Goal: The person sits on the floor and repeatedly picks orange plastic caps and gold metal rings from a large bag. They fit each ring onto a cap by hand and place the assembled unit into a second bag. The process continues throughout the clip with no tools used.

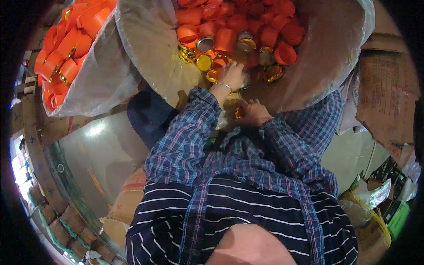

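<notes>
My left hand [230, 76], with a thin bracelet at its wrist, reaches into a wide container lined with clear plastic [322, 53]. Its fingers are curled down beside the orange cup-shaped pieces [225, 40]; what they grip, if anything, is hidden. Closer to my body, my right hand [256, 113] is closed on a small shiny gold cap [239, 112], seen only in part. Gold round caps [204, 62] and silver-faced discs [205, 44] lie loose between the orange pieces and my hands.
Another plastic-lined container [95, 86] at the left is heaped with orange pieces, some gold-rimmed. Cardboard [384, 88] stands at the right. A carton [128, 198] sits by my left side. Plastic wrappings and yellow strapping [379, 221] lie at the lower right.
</notes>
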`<action>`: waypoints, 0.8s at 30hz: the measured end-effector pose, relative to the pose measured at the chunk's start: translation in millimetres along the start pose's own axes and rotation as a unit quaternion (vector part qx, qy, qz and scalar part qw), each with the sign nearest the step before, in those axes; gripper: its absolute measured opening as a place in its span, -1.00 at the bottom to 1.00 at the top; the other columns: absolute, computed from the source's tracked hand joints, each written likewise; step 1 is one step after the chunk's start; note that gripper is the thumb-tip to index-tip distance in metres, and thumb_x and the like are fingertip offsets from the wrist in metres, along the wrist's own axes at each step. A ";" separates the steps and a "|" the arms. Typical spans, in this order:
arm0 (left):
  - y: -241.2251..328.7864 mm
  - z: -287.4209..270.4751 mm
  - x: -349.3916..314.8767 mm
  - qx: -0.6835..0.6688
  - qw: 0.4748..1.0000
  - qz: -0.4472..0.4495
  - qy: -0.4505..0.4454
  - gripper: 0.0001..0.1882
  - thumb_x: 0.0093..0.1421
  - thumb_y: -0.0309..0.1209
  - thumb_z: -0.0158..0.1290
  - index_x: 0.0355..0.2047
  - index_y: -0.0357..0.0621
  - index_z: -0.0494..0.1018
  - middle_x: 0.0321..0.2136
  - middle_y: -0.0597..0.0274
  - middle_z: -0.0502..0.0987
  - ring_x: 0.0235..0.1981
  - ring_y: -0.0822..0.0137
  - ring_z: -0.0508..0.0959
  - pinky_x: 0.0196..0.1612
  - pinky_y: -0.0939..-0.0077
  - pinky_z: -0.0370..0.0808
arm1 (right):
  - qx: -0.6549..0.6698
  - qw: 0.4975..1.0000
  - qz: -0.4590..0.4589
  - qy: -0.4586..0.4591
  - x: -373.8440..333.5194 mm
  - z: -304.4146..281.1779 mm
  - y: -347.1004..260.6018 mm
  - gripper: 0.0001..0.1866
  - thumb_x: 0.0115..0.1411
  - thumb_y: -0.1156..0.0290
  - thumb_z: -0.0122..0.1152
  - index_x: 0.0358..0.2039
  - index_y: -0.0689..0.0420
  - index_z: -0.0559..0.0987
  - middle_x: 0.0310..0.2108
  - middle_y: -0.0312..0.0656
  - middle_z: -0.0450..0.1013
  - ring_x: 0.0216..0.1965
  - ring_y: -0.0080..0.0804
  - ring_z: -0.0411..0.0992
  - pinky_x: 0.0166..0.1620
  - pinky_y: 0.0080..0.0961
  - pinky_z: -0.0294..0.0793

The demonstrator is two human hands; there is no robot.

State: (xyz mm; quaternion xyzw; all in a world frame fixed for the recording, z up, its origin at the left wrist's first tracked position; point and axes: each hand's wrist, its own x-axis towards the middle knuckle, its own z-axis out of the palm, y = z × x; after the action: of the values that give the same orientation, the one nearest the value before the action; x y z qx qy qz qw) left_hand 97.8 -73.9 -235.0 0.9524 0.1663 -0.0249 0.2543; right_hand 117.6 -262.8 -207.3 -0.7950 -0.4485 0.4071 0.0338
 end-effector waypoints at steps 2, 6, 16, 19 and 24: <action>-5.4 5.9 11.2 -0.008 0.996 -0.051 0.073 -0.64 0.11 -0.30 0.15 -0.08 -0.13 0.49 -0.10 -0.07 0.49 -0.05 -0.10 0.49 0.01 0.02 0.43 | 0.000 1.000 0.019 -0.006 2.2 -4.7 1.1 -0.16 -0.01 -0.15 0.34 0.20 0.03 0.35 0.13 0.06 0.36 0.19 0.09 0.27 0.19 -0.06 0.37; -24.4 -4.1 34.2 -0.037 0.978 -0.111 0.173 -0.60 0.08 -0.35 0.18 -0.05 -0.15 0.45 -0.11 -0.07 0.45 -0.04 -0.10 0.48 0.06 0.01 0.39 | 0.001 1.000 -0.013 -0.021 6.2 -10.3 -7.9 -0.16 -0.01 -0.12 0.34 0.19 0.09 0.35 0.13 0.08 0.36 0.20 0.10 0.27 0.16 -0.04 0.39; -77.5 -19.8 119.5 0.217 0.975 -0.049 -0.009 -0.08 0.03 -0.40 0.18 0.41 0.33 0.07 0.45 -0.05 -0.17 0.33 -0.31 0.11 0.15 -0.04 0.39 | 0.034 0.999 -0.041 0.002 2.0 -11.3 -19.9 -0.19 0.01 -0.18 0.20 0.16 0.12 0.42 -0.02 0.09 0.49 0.03 0.16 0.41 0.08 -0.02 0.46; -85.7 -9.1 126.5 0.249 0.968 0.001 -0.024 -0.16 0.03 -0.46 0.13 0.37 0.25 0.17 0.44 -0.09 -0.16 0.14 -0.27 0.42 -0.12 0.03 0.59 | 0.055 0.998 -0.028 -0.021 2.2 -12.3 -21.9 -0.24 -0.01 -0.07 0.26 0.14 0.13 0.43 0.04 0.14 0.42 0.10 0.14 0.36 0.13 -0.06 0.42; -98.8 -12.6 119.4 0.166 0.986 0.005 -0.025 -0.40 0.14 -0.46 -0.03 0.23 0.15 0.33 0.22 -0.23 0.29 -0.13 -0.13 0.60 -0.18 0.08 0.61 | 0.068 0.997 -0.029 0.020 -1.2 -14.5 -26.6 -0.20 -0.01 -0.12 0.24 0.16 0.13 0.41 0.02 0.15 0.44 0.11 0.18 0.36 0.14 -0.05 0.42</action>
State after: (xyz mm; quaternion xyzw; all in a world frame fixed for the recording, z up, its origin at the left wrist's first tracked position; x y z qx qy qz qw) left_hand 177.4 49.2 -286.8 0.9813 0.1489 -0.0743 0.0967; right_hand 108.9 -243.3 -185.7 -0.7858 -0.4419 0.4190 0.1083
